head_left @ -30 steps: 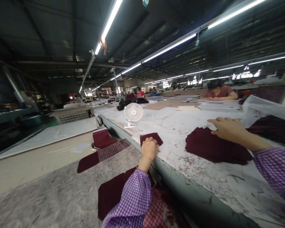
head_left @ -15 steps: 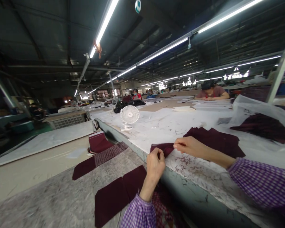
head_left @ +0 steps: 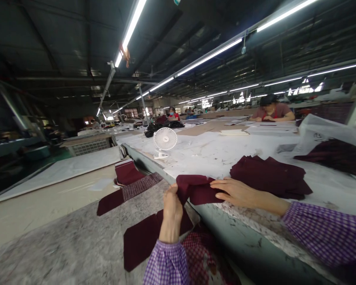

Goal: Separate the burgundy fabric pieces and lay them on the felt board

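Observation:
A maroon fabric piece (head_left: 200, 192) is folded over at the near edge of the white-topped table. My left hand (head_left: 172, 209) is closed on its left end, thumb on top. On its right end rest the fingers of my right hand (head_left: 240, 192), stretched out flat with the thumb apart. Just beyond the right hand lies a stack of maroon fabric pieces (head_left: 267, 176). Below my left hand, a flat maroon panel (head_left: 141, 241) with cut corners lies on the lower grey surface, partly hidden by the wrist.
A small white fan (head_left: 165, 139) stands on the table (head_left: 201, 150). To the left lie a maroon and speckled strip (head_left: 130, 194) and a maroon bundle (head_left: 127, 173). A clear plastic bag (head_left: 323, 128) with dark fabric is at right. A co-worker (head_left: 273, 111) leans over the far side.
The fabric piece has been spread wider and now shows a broad face. My left hand moved left with its end, while my right hand went from a pinch to outstretched fingers on the cloth.

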Available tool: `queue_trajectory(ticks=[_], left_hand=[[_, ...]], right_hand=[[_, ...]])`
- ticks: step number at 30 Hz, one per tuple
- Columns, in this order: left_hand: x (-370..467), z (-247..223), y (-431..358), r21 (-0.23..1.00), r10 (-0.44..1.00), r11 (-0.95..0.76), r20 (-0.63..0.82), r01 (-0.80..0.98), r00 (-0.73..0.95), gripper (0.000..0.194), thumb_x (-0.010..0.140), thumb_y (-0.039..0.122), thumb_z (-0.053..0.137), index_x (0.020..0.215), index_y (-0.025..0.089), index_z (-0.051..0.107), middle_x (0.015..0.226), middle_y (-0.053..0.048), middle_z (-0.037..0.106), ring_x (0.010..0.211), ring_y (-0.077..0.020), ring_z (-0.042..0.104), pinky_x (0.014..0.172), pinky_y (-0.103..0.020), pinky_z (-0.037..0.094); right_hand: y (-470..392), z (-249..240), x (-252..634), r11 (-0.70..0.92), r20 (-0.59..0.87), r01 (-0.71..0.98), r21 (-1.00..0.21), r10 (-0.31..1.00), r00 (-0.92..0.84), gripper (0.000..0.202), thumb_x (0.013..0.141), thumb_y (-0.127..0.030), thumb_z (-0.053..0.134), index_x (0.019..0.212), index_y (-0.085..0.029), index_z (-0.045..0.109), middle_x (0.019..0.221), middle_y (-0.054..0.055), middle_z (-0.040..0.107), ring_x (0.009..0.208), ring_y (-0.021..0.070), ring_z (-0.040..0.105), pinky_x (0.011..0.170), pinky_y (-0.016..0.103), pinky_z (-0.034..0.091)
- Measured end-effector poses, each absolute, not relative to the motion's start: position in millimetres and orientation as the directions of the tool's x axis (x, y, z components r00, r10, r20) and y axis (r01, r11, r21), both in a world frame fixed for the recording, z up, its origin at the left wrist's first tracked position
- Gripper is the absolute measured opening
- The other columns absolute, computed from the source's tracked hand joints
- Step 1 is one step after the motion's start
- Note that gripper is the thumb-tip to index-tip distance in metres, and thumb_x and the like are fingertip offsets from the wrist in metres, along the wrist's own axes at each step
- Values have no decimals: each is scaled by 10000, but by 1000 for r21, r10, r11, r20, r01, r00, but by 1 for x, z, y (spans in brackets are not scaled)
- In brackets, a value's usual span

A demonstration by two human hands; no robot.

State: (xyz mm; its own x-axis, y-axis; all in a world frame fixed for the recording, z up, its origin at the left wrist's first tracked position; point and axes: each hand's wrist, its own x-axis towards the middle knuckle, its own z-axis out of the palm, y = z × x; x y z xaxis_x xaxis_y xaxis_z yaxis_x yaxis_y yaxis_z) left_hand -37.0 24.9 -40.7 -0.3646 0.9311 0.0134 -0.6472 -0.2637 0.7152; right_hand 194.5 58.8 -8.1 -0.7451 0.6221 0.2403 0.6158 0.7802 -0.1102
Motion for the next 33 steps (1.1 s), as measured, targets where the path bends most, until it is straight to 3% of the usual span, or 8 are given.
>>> queue_trajectory(ticks=[5, 10, 13, 19, 22, 24, 29, 33], left_hand=[[-63, -36, 20, 687, 947, -215, -26, -694, -319, 77, 616, 105, 590, 687, 114, 618, 704, -50, 676, 680, -153, 633, 720, -265, 483], [-52, -37, 17, 754, 872, -382, 101, -535, -480, 230, 610, 273, 723, 673, 152, 538, 554, 65, 542, 512, -62, 487, 551, -177, 370], [-48, -36, 15, 773, 861, -412, 156, -483, -485, 309, 595, 349, 742, 690, 159, 519, 562, 79, 515, 518, -53, 453, 541, -168, 344], [-57, -38, 12, 793, 801, -463, 183, -397, -570, 296, 613, 383, 725, 705, 164, 548, 647, 56, 580, 624, -84, 530, 652, -203, 415], [-61, -38, 11, 769, 825, -458, 182, -446, -535, 293, 613, 378, 743, 715, 166, 568, 665, 50, 609, 641, -88, 561, 684, -212, 439], [-60, -35, 9, 750, 852, -435, 164, -499, -497, 302, 625, 396, 748, 751, 166, 598, 713, 30, 647, 670, -99, 592, 712, -226, 461], [-59, -19, -7, 744, 885, -412, 190, -526, -424, 480, 730, 554, 651, 956, 132, 678, 920, -79, 711, 910, -193, 654, 824, -292, 497], [-60, -15, -16, 818, 898, -382, 218, -429, -383, 463, 581, 416, 819, 901, 104, 695, 809, -74, 722, 797, -209, 675, 782, -317, 524]], right_hand=[[53, 7, 190, 794, 174, 580, -181, 606, -776, 444, 926, -362, 407, 1283, -161, 577, 1354, 90, 540, 1238, 249, 490, 1094, 420, 300], [56, 13, 183, 680, 303, 660, -318, 733, -609, 271, 869, -380, 496, 897, -173, 669, 995, 90, 675, 917, 232, 617, 844, 375, 462], [64, 11, 172, 593, 389, 720, -360, 797, -462, 302, 808, -392, 586, 1015, -173, 606, 1058, 101, 617, 871, 222, 603, 765, 358, 471], [83, 5, 141, 775, 431, 550, -310, 630, -646, 210, 916, -321, 439, 907, -207, 615, 948, 59, 620, 895, 195, 580, 823, 336, 443], [88, 2, 129, 817, 471, 492, -302, 576, -668, 205, 904, -338, 474, 1005, -208, 596, 1076, 71, 599, 930, 193, 573, 825, 330, 440], [90, 2, 123, 829, 477, 474, -296, 558, -679, 209, 913, -336, 441, 940, -204, 600, 999, 64, 620, 918, 198, 566, 824, 333, 429], [89, 11, 118, 709, 446, 538, -456, 705, -551, 250, 903, -357, 373, 825, -207, 557, 741, 12, 607, 688, 173, 549, 677, 305, 419], [80, 25, 118, 717, 475, 521, -463, 697, -537, 282, 910, -410, 360, 810, -220, 543, 741, 5, 618, 705, 170, 567, 682, 289, 411]])
